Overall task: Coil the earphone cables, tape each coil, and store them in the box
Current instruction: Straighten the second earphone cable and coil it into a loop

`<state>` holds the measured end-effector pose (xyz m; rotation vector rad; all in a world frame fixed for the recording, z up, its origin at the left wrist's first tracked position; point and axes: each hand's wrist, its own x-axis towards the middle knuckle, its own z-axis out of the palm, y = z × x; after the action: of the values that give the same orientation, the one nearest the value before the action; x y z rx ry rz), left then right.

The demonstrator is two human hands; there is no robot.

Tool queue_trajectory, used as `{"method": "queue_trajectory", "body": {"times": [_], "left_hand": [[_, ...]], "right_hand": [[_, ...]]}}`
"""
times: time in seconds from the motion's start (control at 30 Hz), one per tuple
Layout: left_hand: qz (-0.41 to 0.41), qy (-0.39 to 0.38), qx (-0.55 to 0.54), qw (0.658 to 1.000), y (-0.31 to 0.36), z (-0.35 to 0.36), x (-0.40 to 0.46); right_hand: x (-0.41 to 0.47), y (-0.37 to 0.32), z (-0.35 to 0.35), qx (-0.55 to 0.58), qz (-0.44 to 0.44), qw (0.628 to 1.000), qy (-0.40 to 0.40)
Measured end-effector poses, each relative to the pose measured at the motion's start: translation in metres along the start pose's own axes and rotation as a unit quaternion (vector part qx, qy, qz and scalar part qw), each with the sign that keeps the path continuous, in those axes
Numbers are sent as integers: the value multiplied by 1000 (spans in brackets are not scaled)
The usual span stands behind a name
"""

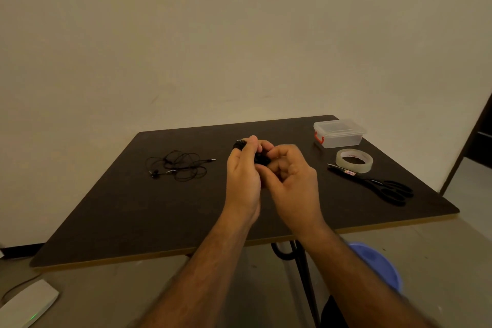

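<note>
My left hand (243, 168) and right hand (290, 173) both pinch the coiled earphone cable (259, 158), keeping its loops from springing loose before taping.

A dark table (186, 216) seen from above. Both hands, left hand (243, 176) and right hand (291, 181), meet above its centre, blocking that spot. At 9 o'clock from them lies a loose tangle of earphone cable (177, 166), with bare tabletop between. At 2 o'clock stands a lidded plastic box (338, 133); at 3 o'clock a tape roll (354, 160) touches scissors (383, 186). From 6 to 8 o'clock the near tabletop lies open.
</note>
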<state>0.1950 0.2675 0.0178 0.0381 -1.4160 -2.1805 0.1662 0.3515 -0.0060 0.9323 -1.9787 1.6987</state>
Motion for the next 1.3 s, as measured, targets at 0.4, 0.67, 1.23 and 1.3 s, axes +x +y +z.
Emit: {"method": "queue_trajectory", "body": {"times": [0.4,0.67,1.23,1.3], "left_hand": [[-94,18,139,986,-13,-10,12],[-137,-75,243,957,-19,-19,14],[-98,31,255,961,-39,-41,30],[-87,30,221,971,-33,-45,32]], "right_hand": [[7,14,6,-150,65,980,-110],[4,32,13,-66,189,979,-32],[3,19,8,97,280,937,-183],[9,16,1,28,240,956,-165]]}}
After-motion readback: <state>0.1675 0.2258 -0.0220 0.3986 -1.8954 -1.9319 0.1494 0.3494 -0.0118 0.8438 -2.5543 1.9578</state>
